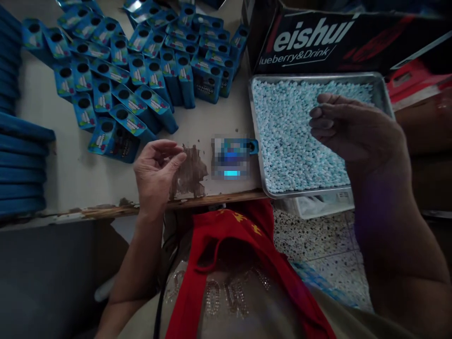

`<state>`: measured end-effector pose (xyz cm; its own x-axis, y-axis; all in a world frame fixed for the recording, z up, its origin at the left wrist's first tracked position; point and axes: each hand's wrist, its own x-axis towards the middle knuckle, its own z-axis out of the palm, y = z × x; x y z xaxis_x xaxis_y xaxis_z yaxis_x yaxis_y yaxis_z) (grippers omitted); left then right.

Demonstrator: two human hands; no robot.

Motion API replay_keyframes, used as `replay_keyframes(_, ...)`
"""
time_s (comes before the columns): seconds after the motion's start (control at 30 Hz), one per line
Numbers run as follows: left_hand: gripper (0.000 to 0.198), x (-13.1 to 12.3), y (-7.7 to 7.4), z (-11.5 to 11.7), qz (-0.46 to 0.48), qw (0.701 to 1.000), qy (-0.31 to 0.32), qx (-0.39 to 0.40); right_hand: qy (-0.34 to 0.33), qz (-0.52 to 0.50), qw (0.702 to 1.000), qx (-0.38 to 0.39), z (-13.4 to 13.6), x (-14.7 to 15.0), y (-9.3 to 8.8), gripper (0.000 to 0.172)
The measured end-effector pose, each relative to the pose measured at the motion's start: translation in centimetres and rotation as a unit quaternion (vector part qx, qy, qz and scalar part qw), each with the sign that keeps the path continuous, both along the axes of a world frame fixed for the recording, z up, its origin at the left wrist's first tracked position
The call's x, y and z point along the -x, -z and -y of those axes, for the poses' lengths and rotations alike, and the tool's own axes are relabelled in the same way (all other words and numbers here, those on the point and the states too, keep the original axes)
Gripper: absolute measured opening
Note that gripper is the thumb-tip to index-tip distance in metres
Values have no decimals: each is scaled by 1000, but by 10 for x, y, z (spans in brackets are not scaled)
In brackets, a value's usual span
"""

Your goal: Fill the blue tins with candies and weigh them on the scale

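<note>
My left hand (157, 165) hovers at the table's front edge, its fingers loosely curled, with a gap to the thumb and nothing visible between them. Above the right part of a metal tray (263, 172) is my right hand (356, 132), its fingertips bunched together; whatever they hold is hidden. Small pale blue and white pellets (296, 136) fill the tray. Between the hands, a pixelated object (231, 162) rests on the table, with a blue tab (253, 146) at its right side touching the tray's edge or nearly so.
Many upright blue boxes with round dark holes (122, 115) crowd the back left of the table (197, 122). Stacked blue pieces (21, 165) stand at the far left. Behind the tray is a black carton (339, 42). A white bin (318, 205) sits below the tray.
</note>
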<state>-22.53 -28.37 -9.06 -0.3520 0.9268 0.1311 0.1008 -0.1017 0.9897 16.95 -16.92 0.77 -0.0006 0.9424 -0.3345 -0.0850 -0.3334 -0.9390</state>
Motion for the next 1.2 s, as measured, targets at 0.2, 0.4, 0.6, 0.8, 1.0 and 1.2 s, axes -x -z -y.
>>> replay_keyframes(0.2,34,0,0,2,-4,1000,0,-3,-17,97,991,-86,-1,4,1,18)
replay_keyframes(0.4,35,-5,-5,-2,-15,1000,8,0,-4,133,970,-206,3,6,-15,16)
replay_keyframes(0.6,56,-22,-1,-14,-33,998,52,18,95,131,942,-294,15,16,-32,23)
replay_keyframes(0.8,57,-35,4,-22,-50,994,81,45,86,52,962,-253,10,1,-28,25)
replay_keyframes(1.0,61,-45,-3,-20,-55,989,111,75,53,32,981,-184,14,4,-15,23)
replay_keyframes(1.2,67,-60,8,-26,-87,985,132,72,-16,136,976,-170,21,-1,-3,14)
